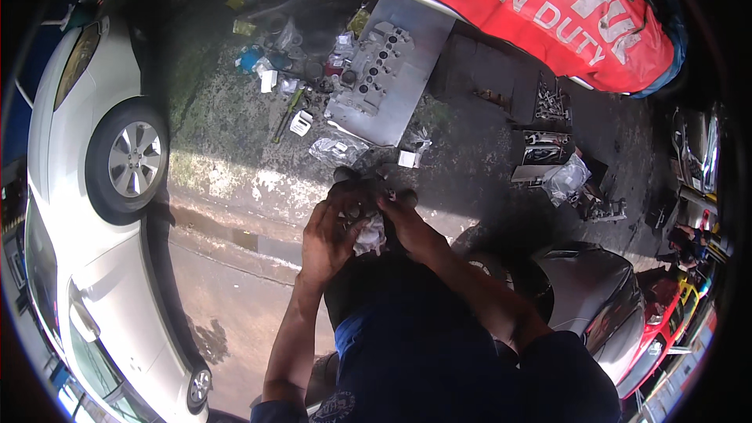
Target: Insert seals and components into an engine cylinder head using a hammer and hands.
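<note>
My left hand point(323, 244) is closed around the left side of a dark, lumpy part point(356, 190), with its thumb lying across the near face. At the other side, my right hand point(413, 227) grips it with bent fingers. The part is in shadow, so its exact kind does not show. Something pale and crumpled point(370, 236) shows between my hands; I cannot tell whether it is cloth or metal. Beyond them, a grey valve cover point(377, 70) with a row of dark round holes rests on a flat metal sheet point(423, 39).
Plastic bags point(338, 149), small boxes point(300, 123) and loose parts litter the ground ahead. Trays of spanners point(548, 147) lie at right. A pale car point(110, 266) stands at left, a red cover point(533, 16) drapes a vehicle ahead, and a grey seat-like shape point(583, 286) is at right.
</note>
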`<state>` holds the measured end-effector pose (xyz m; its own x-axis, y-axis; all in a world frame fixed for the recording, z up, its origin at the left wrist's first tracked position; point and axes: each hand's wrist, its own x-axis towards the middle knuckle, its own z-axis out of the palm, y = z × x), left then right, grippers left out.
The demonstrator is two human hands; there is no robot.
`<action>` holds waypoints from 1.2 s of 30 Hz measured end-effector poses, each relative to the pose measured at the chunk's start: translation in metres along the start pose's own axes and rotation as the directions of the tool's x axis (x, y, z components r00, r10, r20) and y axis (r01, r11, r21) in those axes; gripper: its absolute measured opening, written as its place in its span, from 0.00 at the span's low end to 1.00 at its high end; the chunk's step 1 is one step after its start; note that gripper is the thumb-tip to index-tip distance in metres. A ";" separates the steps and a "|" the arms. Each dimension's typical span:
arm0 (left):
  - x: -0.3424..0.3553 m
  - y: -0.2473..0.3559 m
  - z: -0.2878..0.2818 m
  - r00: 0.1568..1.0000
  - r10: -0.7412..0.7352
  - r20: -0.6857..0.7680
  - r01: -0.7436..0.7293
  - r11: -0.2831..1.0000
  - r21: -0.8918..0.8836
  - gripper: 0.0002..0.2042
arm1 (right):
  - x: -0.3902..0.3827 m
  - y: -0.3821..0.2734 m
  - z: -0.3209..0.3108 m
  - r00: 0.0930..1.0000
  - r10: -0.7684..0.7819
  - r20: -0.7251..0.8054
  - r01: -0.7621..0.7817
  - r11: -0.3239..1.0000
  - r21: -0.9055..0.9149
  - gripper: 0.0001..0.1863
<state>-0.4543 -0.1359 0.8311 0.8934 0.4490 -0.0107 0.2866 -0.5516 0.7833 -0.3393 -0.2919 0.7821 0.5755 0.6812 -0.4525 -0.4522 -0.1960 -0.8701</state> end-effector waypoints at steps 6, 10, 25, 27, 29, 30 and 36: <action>0.029 -0.156 0.092 0.933 -0.348 0.093 0.360 0.911 -0.202 0.19 | 0.075 0.173 -0.095 0.896 0.421 -0.140 -0.443 0.863 -0.242 0.28; 0.071 -0.330 0.235 0.878 -0.245 0.411 0.337 0.927 -0.167 0.25 | 0.173 0.346 -0.154 0.918 0.369 -0.145 -0.384 0.919 -0.087 0.31; 0.185 -0.638 0.414 0.529 -0.121 0.840 0.436 0.888 -0.147 0.31 | 0.420 0.561 -0.231 0.980 -0.185 -0.070 0.006 0.381 -0.925 0.26; 0.184 -0.641 0.408 0.563 -0.131 0.816 0.406 0.904 -0.135 0.31 | 0.431 0.565 -0.230 0.991 -0.136 -0.018 0.021 0.275 -0.961 0.26; 0.173 -0.644 0.401 0.621 -0.148 0.769 0.365 0.924 -0.117 0.34 | 0.438 0.558 -0.222 0.991 0.131 -0.032 -0.056 0.184 -0.981 0.28; 0.167 -0.648 0.399 0.635 -0.144 0.759 0.361 0.924 -0.126 0.34 | 0.441 0.554 -0.212 0.992 0.122 -0.024 -0.045 0.172 -0.984 0.28; 0.113 -0.630 0.413 0.800 -0.271 0.535 0.595 0.467 -0.654 0.28 | 0.414 0.532 -0.147 0.973 -0.046 0.227 0.212 0.573 -0.792 0.37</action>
<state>-0.3911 -0.0279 0.0802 0.8224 0.1322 -0.5533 0.4398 0.4691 0.7658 -0.2413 -0.2182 0.1034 0.4258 0.8320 -0.3557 0.4028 -0.5263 -0.7488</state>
